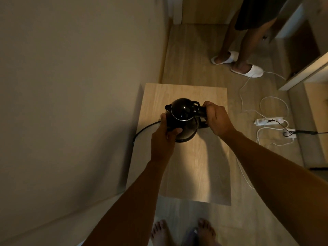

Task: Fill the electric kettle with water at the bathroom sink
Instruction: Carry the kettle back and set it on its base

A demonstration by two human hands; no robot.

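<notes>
While both hands close on it, the scene reads as follows.

Kettle: black electric kettle (182,119), lid shut, standing toward the far left part of a small wooden table (195,167).
Right hand: right hand (217,119) wrapped around the kettle's handle, fingers curled tight on it.
Left hand: left hand (164,137) clasps the body's left side, thumb across the near wall, fingers round the far side near the spout.
Cord: black power cord (143,129) runs from the kettle's base leftward over the table edge.
Edges: wall just beside the table's left edge; bare tabletop nearer the person.
Open room: wooden floor to the right, with a white power strip (268,121) and loose white cables (274,105); another person in white slippers (247,70) stands farther off.
Writing: none legible.
</notes>
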